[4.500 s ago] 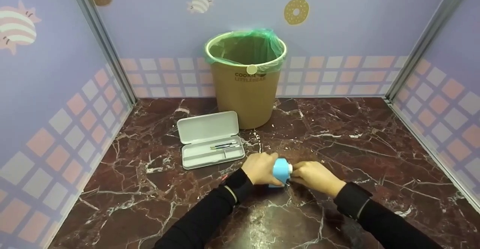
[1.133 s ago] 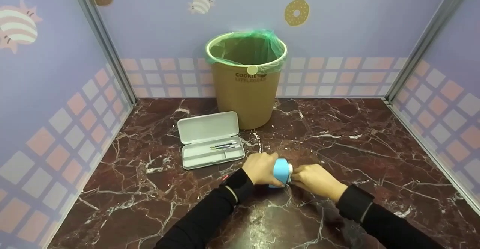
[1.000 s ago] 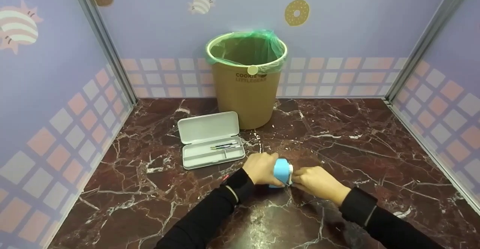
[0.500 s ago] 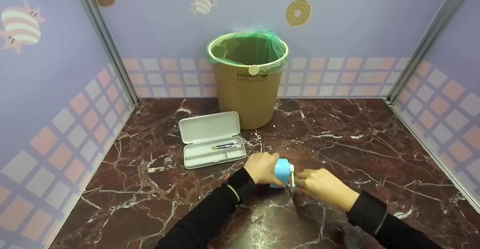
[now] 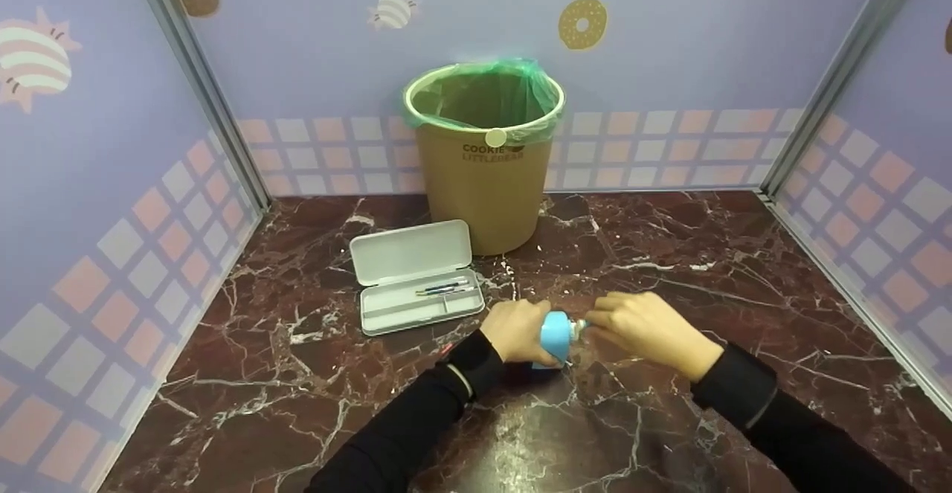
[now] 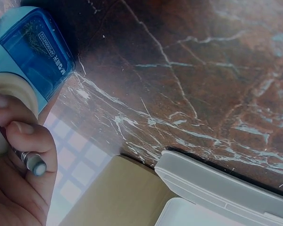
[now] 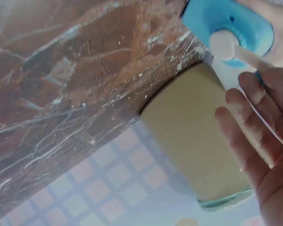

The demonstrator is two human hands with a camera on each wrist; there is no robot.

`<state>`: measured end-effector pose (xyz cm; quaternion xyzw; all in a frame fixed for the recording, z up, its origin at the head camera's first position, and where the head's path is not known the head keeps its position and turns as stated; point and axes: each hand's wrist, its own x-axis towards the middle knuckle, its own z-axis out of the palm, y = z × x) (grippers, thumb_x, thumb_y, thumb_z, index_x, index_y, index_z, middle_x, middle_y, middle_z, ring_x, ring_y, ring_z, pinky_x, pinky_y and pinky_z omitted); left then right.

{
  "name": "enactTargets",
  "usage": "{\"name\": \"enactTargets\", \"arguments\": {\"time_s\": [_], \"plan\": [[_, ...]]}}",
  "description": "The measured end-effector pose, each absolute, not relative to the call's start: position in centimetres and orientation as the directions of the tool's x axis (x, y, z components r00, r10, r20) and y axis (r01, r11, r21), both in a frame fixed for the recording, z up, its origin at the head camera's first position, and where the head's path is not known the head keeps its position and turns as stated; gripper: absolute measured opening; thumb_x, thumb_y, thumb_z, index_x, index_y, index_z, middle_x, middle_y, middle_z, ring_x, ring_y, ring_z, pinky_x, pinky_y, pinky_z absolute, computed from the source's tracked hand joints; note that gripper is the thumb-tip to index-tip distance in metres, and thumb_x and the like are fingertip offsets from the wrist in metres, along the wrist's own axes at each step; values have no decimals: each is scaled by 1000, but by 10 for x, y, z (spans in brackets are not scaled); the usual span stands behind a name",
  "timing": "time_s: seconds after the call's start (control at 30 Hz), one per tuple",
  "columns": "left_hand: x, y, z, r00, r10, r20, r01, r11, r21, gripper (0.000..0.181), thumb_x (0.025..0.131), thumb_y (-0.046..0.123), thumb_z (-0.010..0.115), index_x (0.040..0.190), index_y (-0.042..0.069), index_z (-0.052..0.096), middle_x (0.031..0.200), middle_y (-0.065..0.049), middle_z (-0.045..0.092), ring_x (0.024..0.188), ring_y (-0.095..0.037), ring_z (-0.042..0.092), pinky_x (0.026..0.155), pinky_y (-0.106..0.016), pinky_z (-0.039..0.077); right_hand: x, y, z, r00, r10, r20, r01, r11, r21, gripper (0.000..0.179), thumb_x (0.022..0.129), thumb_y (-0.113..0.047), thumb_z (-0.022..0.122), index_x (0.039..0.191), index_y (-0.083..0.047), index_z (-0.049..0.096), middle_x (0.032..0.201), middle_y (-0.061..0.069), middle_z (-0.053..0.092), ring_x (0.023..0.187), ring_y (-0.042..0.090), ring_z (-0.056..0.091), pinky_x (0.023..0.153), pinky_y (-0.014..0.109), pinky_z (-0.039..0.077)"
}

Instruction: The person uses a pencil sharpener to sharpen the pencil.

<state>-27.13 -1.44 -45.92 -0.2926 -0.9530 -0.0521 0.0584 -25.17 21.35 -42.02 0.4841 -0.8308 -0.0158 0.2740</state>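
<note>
A light-blue crank pencil sharpener (image 5: 555, 335) lies low over the table with its crank side facing right. My left hand (image 5: 515, 331) grips its body from the left. In the left wrist view, a clear blue drawer (image 6: 37, 49) with shavings shows, and the eraser end of a pencil (image 6: 35, 164) sticks out between curled fingers. My right hand (image 5: 645, 329) pinches the end of the white crank (image 7: 247, 57) between thumb and forefinger, its other fingers spread loosely in the right wrist view. The pencil's tip is hidden inside the sharpener.
An open white pencil case (image 5: 410, 255) with several pencils (image 5: 444, 287) sits left of the hands, lid towards the back. Behind stands a tan bin (image 5: 487, 188) with a green liner. Patterned walls enclose the marble-look table (image 5: 706, 270) at the back and sides.
My right hand has swung the crank from low beside the sharpener up and to the right. The left hand keeps its grip in place, and the pencil case has not moved.
</note>
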Motion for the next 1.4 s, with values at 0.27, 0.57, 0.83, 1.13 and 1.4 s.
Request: {"name": "enactTargets", "arguments": {"time_s": [0.27,0.57,0.83,1.13,1.4], "plan": [[-271,-15,-461,-817,558,147,572,817,77,66,63,59,89,107,15,65,92,-1,76,79,-20,74,65,-35,57,-276,211,-422,-493,-767,410,-771,604,204,11,85,-18,80,93,-11,77,84,4,71,71,19,69,58,36,56],[-272,-16,-461,-818,558,142,571,817,80,66,64,60,89,106,16,65,91,-1,76,78,-20,73,65,-35,58,-286,208,-431,-566,-717,406,-735,663,145,15,85,-15,80,99,-11,80,89,5,74,72,22,72,60,39,58],[-272,-16,-462,-821,552,148,566,821,73,67,63,61,88,107,16,65,90,0,76,78,-19,74,65,-35,58,-295,202,-450,-624,-698,353,-712,693,113,12,89,-19,77,99,-14,81,89,7,73,69,25,70,57,42,56],[-271,-15,-461,-827,547,132,560,823,97,68,63,61,89,109,15,65,92,0,76,79,-18,73,65,-34,57,-292,202,-474,-631,-715,301,-723,682,106,9,86,-21,78,92,-13,80,79,3,68,63,22,66,55,40,55],[-271,-15,-461,-828,546,127,558,825,94,69,65,60,88,112,15,65,94,-1,76,81,-19,73,66,-34,58,-273,205,-489,-606,-727,323,-747,660,85,15,85,-23,80,78,-12,72,77,2,70,64,20,68,58,38,57]]}}
